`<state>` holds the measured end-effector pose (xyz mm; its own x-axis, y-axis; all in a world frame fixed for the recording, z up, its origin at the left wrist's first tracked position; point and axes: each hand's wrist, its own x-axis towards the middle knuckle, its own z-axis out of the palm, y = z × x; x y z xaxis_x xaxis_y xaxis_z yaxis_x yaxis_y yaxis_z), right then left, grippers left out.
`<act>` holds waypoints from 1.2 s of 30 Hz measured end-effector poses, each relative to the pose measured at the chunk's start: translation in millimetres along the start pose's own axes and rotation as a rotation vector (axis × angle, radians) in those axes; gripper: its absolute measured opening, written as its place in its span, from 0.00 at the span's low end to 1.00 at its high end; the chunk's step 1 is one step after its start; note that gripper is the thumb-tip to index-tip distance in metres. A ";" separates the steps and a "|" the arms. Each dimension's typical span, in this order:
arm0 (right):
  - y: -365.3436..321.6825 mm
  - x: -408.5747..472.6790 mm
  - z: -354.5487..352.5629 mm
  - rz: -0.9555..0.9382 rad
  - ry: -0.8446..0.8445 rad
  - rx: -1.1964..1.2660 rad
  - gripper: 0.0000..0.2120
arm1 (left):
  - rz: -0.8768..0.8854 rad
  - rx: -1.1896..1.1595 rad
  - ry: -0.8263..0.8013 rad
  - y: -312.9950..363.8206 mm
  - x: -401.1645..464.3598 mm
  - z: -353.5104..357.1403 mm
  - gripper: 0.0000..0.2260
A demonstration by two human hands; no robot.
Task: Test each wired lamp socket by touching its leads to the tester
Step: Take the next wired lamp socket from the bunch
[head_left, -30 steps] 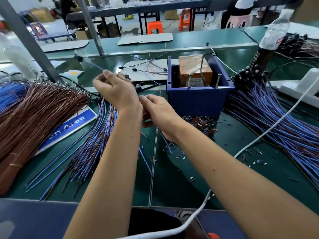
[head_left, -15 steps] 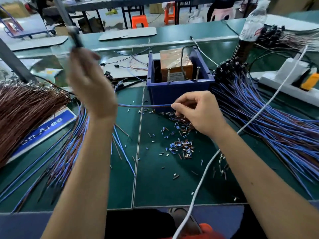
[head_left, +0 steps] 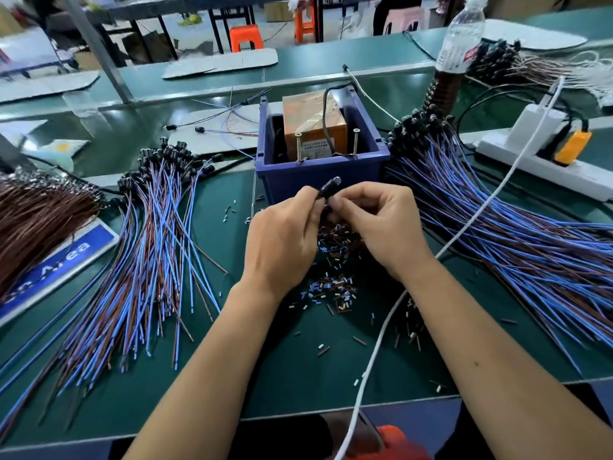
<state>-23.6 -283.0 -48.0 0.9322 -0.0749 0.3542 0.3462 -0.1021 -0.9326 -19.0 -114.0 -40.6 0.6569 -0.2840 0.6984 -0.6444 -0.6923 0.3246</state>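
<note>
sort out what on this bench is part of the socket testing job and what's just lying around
Part of the job:
- small black lamp socket, pinched by left hand and right hand
- tape-wrapped orange tester box in blue plastic bin
- piles of blue-and-brown wired sockets at left and right

Lying about:
- clear plastic water bottle
- white power strip
- cut wire-sleeve scraps
- white cable

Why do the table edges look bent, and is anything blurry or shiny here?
Head view: the wide lens bows the table edges; the hands, left and right, and the socket they pinch look fairly sharp; the far stools are soft and smeared; overhead light glares off the green surface at upper left.
</note>
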 end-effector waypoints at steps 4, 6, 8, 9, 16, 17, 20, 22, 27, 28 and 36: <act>4.1 4.2 -1.1 0.103 0.051 0.075 0.04 | -0.071 -0.059 0.040 -4.7 0.2 1.6 0.12; 6.7 4.9 -0.6 0.139 0.051 0.085 0.05 | -0.083 -0.115 0.076 -6.6 1.4 3.1 0.12; 8.4 5.7 -0.5 0.168 0.049 0.077 0.07 | -0.088 -0.146 0.097 -7.5 2.6 4.2 0.14; 9.1 6.4 -0.5 0.182 0.049 0.073 0.08 | -0.094 -0.151 0.103 -8.0 2.5 4.9 0.14; 7.1 5.5 -0.1 0.169 -0.001 0.101 0.09 | -0.142 -0.238 0.087 -16.8 0.3 7.6 0.12; 6.7 5.5 -0.6 0.161 -0.007 0.096 0.09 | -0.153 -0.245 0.082 -17.3 0.3 7.7 0.12; 4.9 5.4 -3.3 0.134 -0.044 0.030 0.11 | -0.171 -0.259 0.055 -19.8 -1.2 6.0 0.11; 3.9 4.7 -5.6 0.104 -0.092 -0.051 0.12 | -0.180 -0.275 0.023 -22.5 -2.7 4.2 0.11; 3.0 5.6 -13.6 0.069 -0.166 -0.083 0.10 | -0.195 -0.316 -0.040 -23.3 -2.7 -1.5 0.11; 3.0 5.5 -14.7 0.069 -0.180 -0.087 0.11 | -0.193 -0.321 -0.050 -22.3 -1.9 -2.3 0.11; 5.0 11.0 -31.3 0.034 -0.071 0.014 0.10 | -0.333 -0.472 0.050 -38.7 0.4 -20.9 0.11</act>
<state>-14.9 -315.4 -46.5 0.9483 -0.0069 0.3174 0.3156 -0.0864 -0.9449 -1.9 -73.4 -39.5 0.8420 -0.0619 0.5359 -0.5188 -0.3653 0.7729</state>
